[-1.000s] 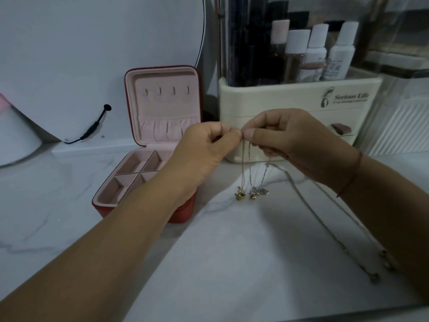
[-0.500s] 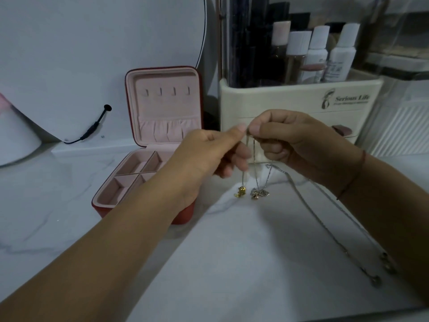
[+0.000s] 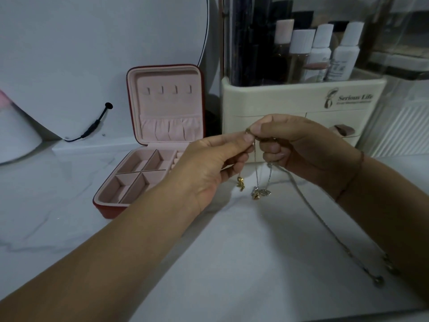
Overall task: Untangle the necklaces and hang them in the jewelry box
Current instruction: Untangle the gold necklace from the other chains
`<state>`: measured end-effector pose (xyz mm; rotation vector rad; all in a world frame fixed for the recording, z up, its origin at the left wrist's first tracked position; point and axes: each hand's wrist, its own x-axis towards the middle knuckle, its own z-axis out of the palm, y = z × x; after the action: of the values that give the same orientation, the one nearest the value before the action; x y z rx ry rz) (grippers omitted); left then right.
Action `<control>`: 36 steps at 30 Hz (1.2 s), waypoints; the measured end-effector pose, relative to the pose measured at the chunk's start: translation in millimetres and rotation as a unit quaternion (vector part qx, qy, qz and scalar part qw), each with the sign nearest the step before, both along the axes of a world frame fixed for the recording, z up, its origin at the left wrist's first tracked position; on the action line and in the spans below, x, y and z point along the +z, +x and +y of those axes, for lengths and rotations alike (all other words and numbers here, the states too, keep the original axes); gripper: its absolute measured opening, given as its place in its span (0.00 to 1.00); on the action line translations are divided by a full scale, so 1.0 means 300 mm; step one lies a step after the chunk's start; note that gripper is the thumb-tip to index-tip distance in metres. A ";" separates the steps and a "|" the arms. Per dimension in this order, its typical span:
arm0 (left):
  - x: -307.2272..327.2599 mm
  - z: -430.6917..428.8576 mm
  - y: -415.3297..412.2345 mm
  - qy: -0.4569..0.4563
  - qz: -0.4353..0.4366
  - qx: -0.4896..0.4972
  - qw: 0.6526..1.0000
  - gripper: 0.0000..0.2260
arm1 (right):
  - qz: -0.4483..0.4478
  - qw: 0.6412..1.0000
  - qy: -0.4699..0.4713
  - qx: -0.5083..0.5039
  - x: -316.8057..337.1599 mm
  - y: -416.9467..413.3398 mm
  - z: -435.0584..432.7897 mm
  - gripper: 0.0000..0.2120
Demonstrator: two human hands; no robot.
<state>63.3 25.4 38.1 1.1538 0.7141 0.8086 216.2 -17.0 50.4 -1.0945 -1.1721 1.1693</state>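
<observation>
Patience matters in this step, I judge: the knot wants teasing loose by drawing 1 strand at a time, never by tugging both ways. The necklaces (image 3: 256, 173) hang just right of the jewelry box (image 3: 200, 94), pinched at the top by both hands. The left hand (image 3: 209, 163) presses thumb and forefinger together on the chains, its other fingers curled beneath. The right hand (image 3: 301, 147), further right of the box, pinches the same spot with its fingers bent closed round the strands. A gold pendant (image 3: 240, 184) and a silver cluster (image 3: 261, 192) dangle below (which chain carries which I cannot tell). 1 longer chain (image 3: 325, 224) trails away right of the box. The 4 hooks (image 3: 169, 90) in the box's lid carry nothing.
</observation>
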 end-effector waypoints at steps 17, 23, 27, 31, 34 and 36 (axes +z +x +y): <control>-0.001 0.012 0.021 -0.143 -0.111 0.026 0.983 0.02 | -0.022 0.999 0.000 -0.025 -0.016 -0.051 0.003 0.10; -0.003 0.014 0.021 -0.111 -0.105 0.051 0.987 0.11 | -0.102 0.987 0.056 -0.115 -0.023 -0.063 0.002 0.06; -0.002 0.015 0.025 -0.075 -0.071 0.058 0.993 0.12 | -0.031 0.990 0.041 -0.135 -0.026 -0.074 0.004 0.07; -0.004 0.012 0.025 -0.019 -0.037 0.059 0.997 0.06 | 0.039 0.991 0.002 -0.125 -0.030 -0.079 0.007 0.05; -0.004 0.008 0.017 -0.004 -0.015 0.043 0.999 0.07 | 0.099 0.987 -0.019 -0.124 -0.022 -0.064 0.015 0.05; -0.001 0.010 0.012 -0.017 -0.021 0.041 0.999 0.08 | 0.083 0.989 -0.020 -0.118 -0.019 -0.054 0.014 0.05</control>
<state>66.8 28.4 37.9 1.0802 0.7409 0.8837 199.9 -12.6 44.7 -1.1117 -0.8689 1.0798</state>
